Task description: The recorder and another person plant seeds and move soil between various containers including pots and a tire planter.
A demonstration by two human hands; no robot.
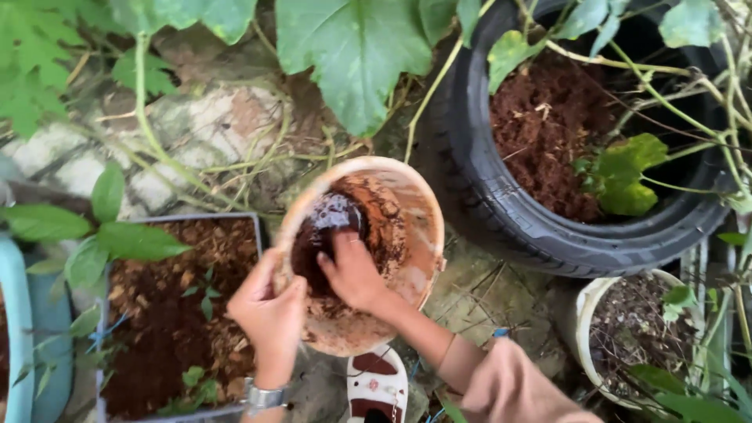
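Two hands: both at one tilted bucket [407, 227] on the ground.
Left hand [270, 309]: grip clamped on the bucket's near rim.
Right hand [352, 270]: inside, fingers together, pressed into brown soil [376, 211].
Neighbours: square planter [176, 305] left, tyre planter [509, 204] right.

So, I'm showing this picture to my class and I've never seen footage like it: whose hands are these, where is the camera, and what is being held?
The camera sits on a person's head and looks down, so both hands are that person's own. The left hand, with a wristwatch, grips the rim of a soiled, tilted bucket. The right hand reaches inside, into wet brown soil. Around it, on stony ground: a grey planter box of soil on the left, a tyre filled with reddish soil on the right, a small white pot, and leafy vines overhead. A sandal shows below.
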